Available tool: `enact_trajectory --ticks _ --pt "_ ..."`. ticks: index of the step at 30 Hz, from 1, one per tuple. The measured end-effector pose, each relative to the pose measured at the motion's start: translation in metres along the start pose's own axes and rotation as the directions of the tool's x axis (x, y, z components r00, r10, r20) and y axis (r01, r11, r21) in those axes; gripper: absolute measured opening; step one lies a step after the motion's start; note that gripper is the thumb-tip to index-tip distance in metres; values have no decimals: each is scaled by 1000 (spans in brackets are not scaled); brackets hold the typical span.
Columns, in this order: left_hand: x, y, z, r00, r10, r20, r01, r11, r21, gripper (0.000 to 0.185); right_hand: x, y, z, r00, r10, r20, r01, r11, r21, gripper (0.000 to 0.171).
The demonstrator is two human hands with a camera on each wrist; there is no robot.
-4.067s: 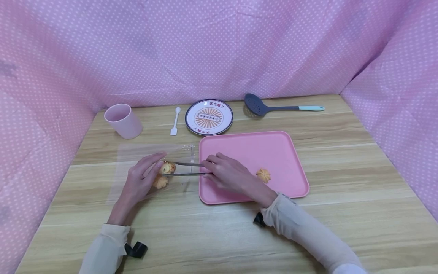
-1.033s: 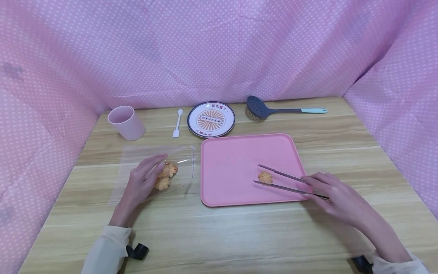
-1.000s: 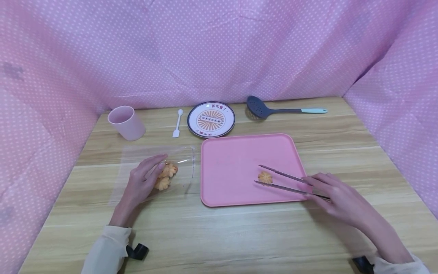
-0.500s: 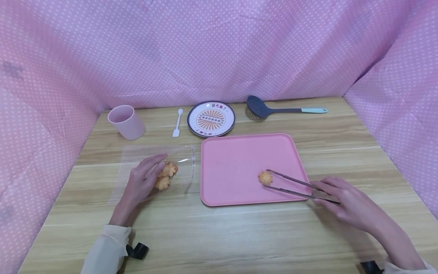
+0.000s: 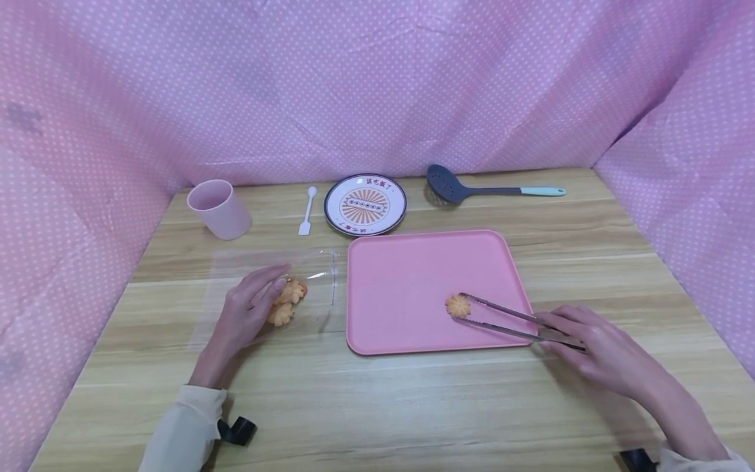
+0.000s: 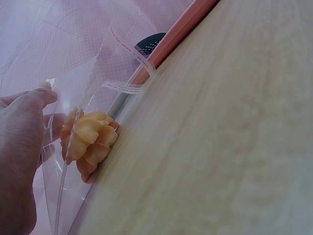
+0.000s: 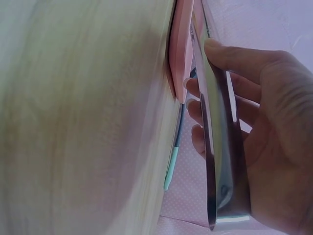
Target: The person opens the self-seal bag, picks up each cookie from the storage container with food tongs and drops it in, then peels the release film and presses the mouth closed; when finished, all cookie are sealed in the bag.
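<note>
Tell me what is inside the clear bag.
Inside the clear bag lie two orange flower-shaped cookies, stacked close together. The left hand rests on the bag beside them and covers part of it, so anything beneath the palm cannot be seen.

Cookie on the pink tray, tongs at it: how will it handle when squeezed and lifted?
The cookie looks small and piped, so probably light. Its ridged petals suggest a crumbly edge; a hard squeeze from the tongs in the right hand may chip it. It lies flat on the tray, so it is unlikely to roll, though it could slide.
</note>
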State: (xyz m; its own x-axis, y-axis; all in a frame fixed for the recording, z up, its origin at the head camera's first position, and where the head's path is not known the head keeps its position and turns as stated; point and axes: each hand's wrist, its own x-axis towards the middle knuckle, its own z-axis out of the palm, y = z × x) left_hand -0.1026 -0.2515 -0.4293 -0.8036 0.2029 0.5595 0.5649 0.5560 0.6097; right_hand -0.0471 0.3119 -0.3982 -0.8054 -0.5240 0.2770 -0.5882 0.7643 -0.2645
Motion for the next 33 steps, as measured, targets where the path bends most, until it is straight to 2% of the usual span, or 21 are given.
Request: enact_trajectory --ticks 11,16,25,33 --pt "1 -1 1 1000 28 -7 -28 1000 1 41 2 1 2 999 -32 -28 32 999 5 50" --pt "0 -2 1 1000 21 -3 -21 1000 11 40 4 1 3 999 -43 -31 43 999 -3 49" --pt "0 -1 2 1000 18 -2 -18 1000 1 41 7 -2 2 1000 -20 -11 20 1000 2 46" --pt "1 -1 1 1000 14 3 -14 1000 6 40 17 -2 7 995 -86 -42 86 996 -11 43"
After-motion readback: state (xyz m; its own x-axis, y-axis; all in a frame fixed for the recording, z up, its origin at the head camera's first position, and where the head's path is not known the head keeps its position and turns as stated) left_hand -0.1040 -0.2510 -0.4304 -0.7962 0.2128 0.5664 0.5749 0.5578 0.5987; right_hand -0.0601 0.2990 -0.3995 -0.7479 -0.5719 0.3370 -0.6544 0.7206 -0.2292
